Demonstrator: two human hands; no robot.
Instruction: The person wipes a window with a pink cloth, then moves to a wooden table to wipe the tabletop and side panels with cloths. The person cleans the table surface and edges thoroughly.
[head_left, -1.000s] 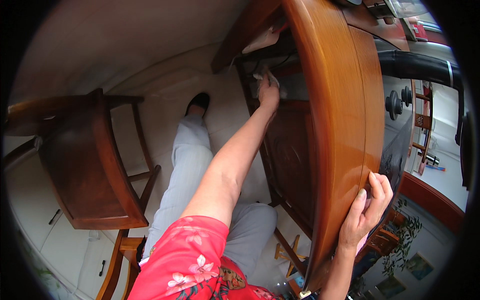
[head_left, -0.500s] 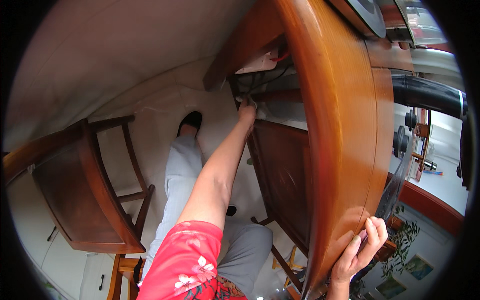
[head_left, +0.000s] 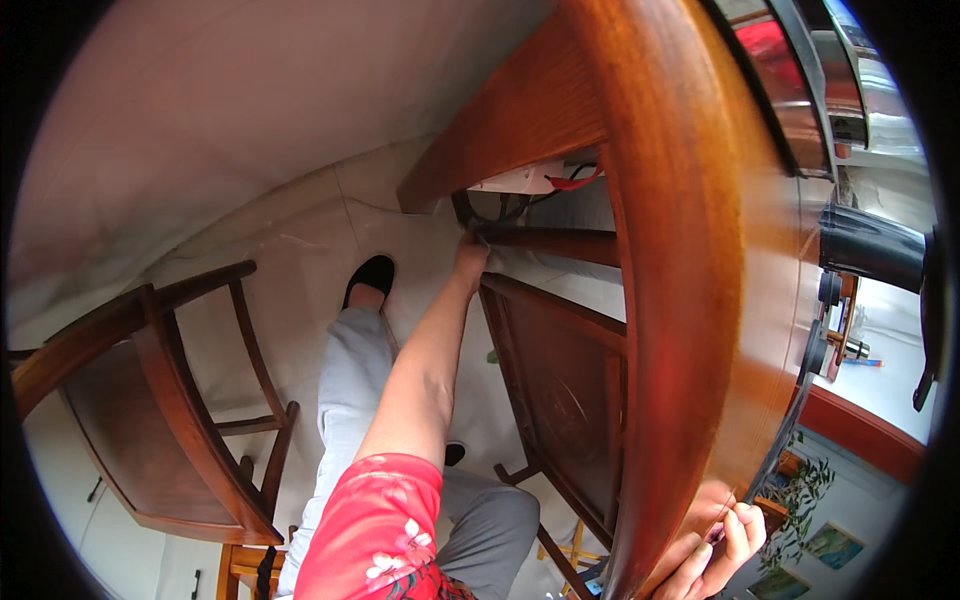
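Observation:
My left hand [head_left: 472, 258] reaches low beside the wooden table, at the top of a dark wooden chair [head_left: 565, 390] standing by it. The fingers are closed and partly hidden; a white cloth seen in them half a second ago barely shows now. My right hand [head_left: 712, 560] rests at the lower right with bent fingers around the edge of the glossy brown table [head_left: 680, 300]. Its reflection shows in the polished wood.
Another wooden chair [head_left: 150, 430] stands on the left. Black cable [head_left: 490, 212] and a white box [head_left: 520, 180] with a red strap lie behind the table's apron. A black tube [head_left: 875, 245] crosses the upper right. A leafy plant [head_left: 800, 500] stands beyond my right hand.
My view has shifted closer to the table edge. My left hand sits lower and slightly left in the picture, with the cloth less visible. My right hand appears lower, still at the table edge.

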